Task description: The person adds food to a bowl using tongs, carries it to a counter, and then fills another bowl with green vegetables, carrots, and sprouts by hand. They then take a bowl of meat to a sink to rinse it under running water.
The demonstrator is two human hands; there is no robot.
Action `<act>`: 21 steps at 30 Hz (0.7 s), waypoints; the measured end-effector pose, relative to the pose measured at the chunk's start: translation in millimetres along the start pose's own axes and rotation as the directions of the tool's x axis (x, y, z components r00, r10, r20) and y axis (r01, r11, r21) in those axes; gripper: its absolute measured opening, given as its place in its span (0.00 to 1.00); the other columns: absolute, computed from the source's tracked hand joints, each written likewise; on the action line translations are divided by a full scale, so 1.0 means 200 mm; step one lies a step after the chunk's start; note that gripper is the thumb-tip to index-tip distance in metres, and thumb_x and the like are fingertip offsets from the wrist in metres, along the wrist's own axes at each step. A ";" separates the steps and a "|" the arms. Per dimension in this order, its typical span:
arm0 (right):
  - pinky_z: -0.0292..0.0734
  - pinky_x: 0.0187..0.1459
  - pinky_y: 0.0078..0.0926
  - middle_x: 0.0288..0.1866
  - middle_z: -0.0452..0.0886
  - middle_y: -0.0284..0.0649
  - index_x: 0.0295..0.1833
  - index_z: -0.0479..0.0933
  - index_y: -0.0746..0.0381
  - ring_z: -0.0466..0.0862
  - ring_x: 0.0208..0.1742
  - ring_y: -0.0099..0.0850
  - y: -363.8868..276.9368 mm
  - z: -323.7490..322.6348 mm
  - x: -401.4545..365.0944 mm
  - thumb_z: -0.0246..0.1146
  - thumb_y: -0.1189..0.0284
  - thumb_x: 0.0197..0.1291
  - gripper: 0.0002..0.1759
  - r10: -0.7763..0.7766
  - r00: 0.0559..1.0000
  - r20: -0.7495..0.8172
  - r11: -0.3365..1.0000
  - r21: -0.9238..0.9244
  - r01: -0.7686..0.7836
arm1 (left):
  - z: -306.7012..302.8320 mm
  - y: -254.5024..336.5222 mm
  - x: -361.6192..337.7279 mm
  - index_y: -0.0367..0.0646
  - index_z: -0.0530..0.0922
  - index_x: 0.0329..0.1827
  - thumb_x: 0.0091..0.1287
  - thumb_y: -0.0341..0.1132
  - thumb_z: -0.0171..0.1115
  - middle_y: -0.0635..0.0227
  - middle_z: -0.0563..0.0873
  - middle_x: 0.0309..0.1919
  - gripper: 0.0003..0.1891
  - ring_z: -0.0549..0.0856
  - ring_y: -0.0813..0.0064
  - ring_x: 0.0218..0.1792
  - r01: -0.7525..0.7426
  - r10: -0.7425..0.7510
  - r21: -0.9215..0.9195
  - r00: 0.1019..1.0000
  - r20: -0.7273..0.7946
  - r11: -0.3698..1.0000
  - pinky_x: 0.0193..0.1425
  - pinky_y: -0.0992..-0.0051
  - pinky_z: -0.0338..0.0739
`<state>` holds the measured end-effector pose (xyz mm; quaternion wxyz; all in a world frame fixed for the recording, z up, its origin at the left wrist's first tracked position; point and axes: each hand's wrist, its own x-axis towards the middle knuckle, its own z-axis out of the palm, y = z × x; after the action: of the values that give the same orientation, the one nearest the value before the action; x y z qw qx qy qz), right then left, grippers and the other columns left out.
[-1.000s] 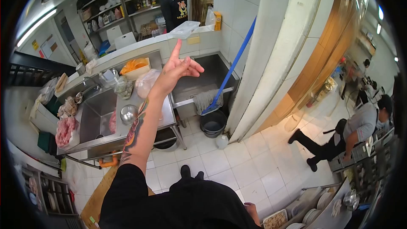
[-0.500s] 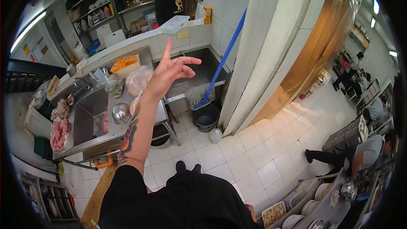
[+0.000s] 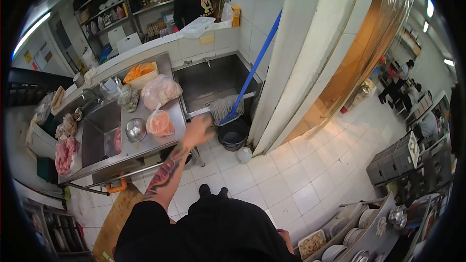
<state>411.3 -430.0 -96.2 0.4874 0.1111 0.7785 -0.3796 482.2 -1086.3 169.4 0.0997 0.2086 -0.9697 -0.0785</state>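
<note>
My left hand (image 3: 198, 131), on a tattooed forearm, is stretched out in front of the steel counter's right corner. Its fingers are smeared by motion, and nothing can be made out in them. Left of it on the counter (image 3: 180, 138) sits a clear bag of orange food (image 3: 160, 123). Behind that lies a larger bag of pale pink food (image 3: 161, 92), and a steel bowl (image 3: 136, 129) is beside the orange bag. A grey string mop (image 3: 225, 110) with a blue handle hangs just beyond the hand. My right hand (image 3: 285, 237) is low by my side, fingers hidden.
A deep sink (image 3: 194, 80) is behind the mop, with a black bucket (image 3: 233, 134) below. Raw meat (image 3: 67, 155) lies left of another sink (image 3: 99, 136). A person (image 3: 194, 2) stands beyond the low wall. Plates (image 3: 335, 253) and a grey crate (image 3: 388, 162) are at right.
My left hand has dropped from a raised, spread-finger pose to counter height, uncovering the orange bag. The person beyond the wall has shifted slightly. The person bending by the crate no longer shows there.
</note>
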 end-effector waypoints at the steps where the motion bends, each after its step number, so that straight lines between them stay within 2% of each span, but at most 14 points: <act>1: 0.73 0.17 0.30 0.32 0.86 0.46 0.57 0.78 0.67 0.80 0.20 0.33 -0.01 -0.01 -0.01 0.59 0.83 0.55 0.22 -0.002 1.000 -0.002 1.000 -0.001 0.002 | 0.22 -0.09 -0.07 0.43 0.71 0.71 0.63 0.43 0.69 0.45 0.67 0.72 0.34 0.69 0.48 0.71 -0.236 0.237 0.023 0.969 -0.068 0.972 0.72 0.57 0.68; 2: 0.76 0.18 0.31 0.33 0.86 0.47 0.59 0.77 0.67 0.81 0.20 0.33 -0.02 -0.01 -0.02 0.57 0.82 0.56 0.22 -0.014 0.999 -0.040 1.000 -0.027 0.013 | 0.37 -0.11 -0.13 0.43 0.70 0.72 0.63 0.45 0.68 0.44 0.67 0.72 0.34 0.69 0.46 0.71 -0.249 0.234 -0.445 0.968 -0.089 0.861 0.75 0.60 0.65; 3: 0.79 0.19 0.32 0.35 0.87 0.48 0.60 0.76 0.67 0.82 0.20 0.33 -0.02 0.00 -0.04 0.56 0.81 0.58 0.22 -0.024 0.997 -0.077 0.999 -0.050 0.020 | 0.40 -0.03 -0.23 0.44 0.70 0.72 0.63 0.47 0.68 0.42 0.67 0.72 0.35 0.69 0.45 0.71 -0.048 0.095 -0.500 0.993 0.069 0.865 0.75 0.60 0.64; 4: 0.79 0.19 0.32 0.35 0.87 0.48 0.60 0.76 0.67 0.82 0.20 0.33 -0.01 0.01 -0.04 0.56 0.81 0.58 0.22 -0.020 0.997 -0.079 0.999 -0.045 0.016 | 0.33 0.05 -0.30 0.43 0.70 0.72 0.65 0.46 0.66 0.41 0.66 0.72 0.33 0.69 0.44 0.71 0.159 0.012 -0.584 0.960 0.278 0.796 0.76 0.59 0.64; 6: 0.83 0.22 0.35 0.37 0.88 0.49 0.61 0.75 0.67 0.83 0.21 0.33 0.03 -0.02 -0.02 0.54 0.80 0.61 0.22 -0.013 0.998 -0.065 0.994 -0.111 0.006 | 0.49 0.04 -0.45 0.43 0.70 0.72 0.66 0.44 0.65 0.38 0.67 0.71 0.32 0.69 0.42 0.71 0.091 0.042 -0.506 0.968 0.246 0.857 0.75 0.59 0.64; 9: 0.83 0.22 0.35 0.38 0.88 0.49 0.62 0.74 0.66 0.84 0.23 0.33 0.04 -0.03 0.00 0.54 0.80 0.61 0.22 0.045 0.998 -0.042 0.991 -0.122 -0.050 | 0.61 0.03 -0.63 0.43 0.70 0.72 0.66 0.42 0.63 0.36 0.67 0.71 0.31 0.69 0.41 0.71 0.143 0.019 -0.483 0.949 0.314 0.864 0.75 0.60 0.64; 13: 0.84 0.23 0.35 0.38 0.88 0.49 0.63 0.74 0.66 0.84 0.24 0.33 0.01 -0.02 0.02 0.54 0.80 0.61 0.23 0.037 0.999 -0.022 0.990 -0.133 -0.040 | 0.84 -0.06 -0.86 0.43 0.70 0.72 0.65 0.43 0.64 0.35 0.66 0.71 0.32 0.67 0.41 0.72 0.133 0.017 -0.453 0.949 0.314 0.882 0.76 0.60 0.64; 15: 0.84 0.23 0.35 0.39 0.88 0.49 0.64 0.74 0.66 0.85 0.25 0.34 0.01 -0.01 0.06 0.53 0.80 0.61 0.24 0.003 1.000 -0.023 0.990 -0.142 -0.006 | 0.96 -0.13 -0.99 0.44 0.72 0.71 0.65 0.45 0.65 0.38 0.68 0.71 0.32 0.64 0.44 0.75 0.293 -0.107 -0.415 0.903 0.415 0.861 0.78 0.60 0.60; 16: 0.84 0.23 0.35 0.39 0.88 0.49 0.64 0.74 0.66 0.85 0.25 0.34 0.01 0.00 0.08 0.53 0.80 0.61 0.24 0.002 1.000 -0.023 0.990 -0.143 -0.005 | 1.03 -0.18 -1.06 0.44 0.72 0.71 0.65 0.45 0.65 0.38 0.68 0.71 0.32 0.64 0.44 0.75 0.293 -0.108 -0.416 0.904 0.414 0.861 0.78 0.60 0.60; 18: 0.84 0.24 0.34 0.39 0.88 0.49 0.63 0.75 0.66 0.85 0.25 0.34 0.00 0.00 0.11 0.53 0.80 0.60 0.24 -0.002 1.000 0.001 0.995 -0.104 0.002 | 1.15 -0.27 -1.21 0.45 0.72 0.71 0.64 0.48 0.65 0.39 0.70 0.70 0.34 0.65 0.44 0.74 0.403 -0.195 -0.291 0.814 0.547 0.868 0.78 0.60 0.61; 20: 0.85 0.24 0.34 0.39 0.88 0.49 0.63 0.75 0.66 0.85 0.26 0.34 -0.05 0.02 0.10 0.54 0.81 0.60 0.23 -0.003 1.000 -0.011 0.993 -0.115 0.002 | 1.16 -0.31 -1.33 0.43 0.72 0.71 0.61 0.52 0.64 0.45 0.73 0.69 0.36 0.67 0.44 0.73 0.450 -0.245 -0.203 0.750 0.614 0.870 0.76 0.60 0.64; 21: 0.85 0.24 0.34 0.40 0.88 0.49 0.62 0.75 0.66 0.85 0.26 0.34 -0.08 0.02 0.09 0.54 0.82 0.59 0.23 -0.003 1.000 -0.022 0.992 -0.125 0.000 | 1.20 -0.35 -1.41 0.43 0.72 0.71 0.61 0.52 0.64 0.45 0.73 0.69 0.36 0.67 0.44 0.73 0.451 -0.246 -0.203 0.750 0.614 0.869 0.76 0.60 0.64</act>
<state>396.6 -447.9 -105.1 0.4844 0.0837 0.8062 -0.3292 706.9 -1004.2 -121.0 -0.1769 0.3349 -0.8685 -0.3199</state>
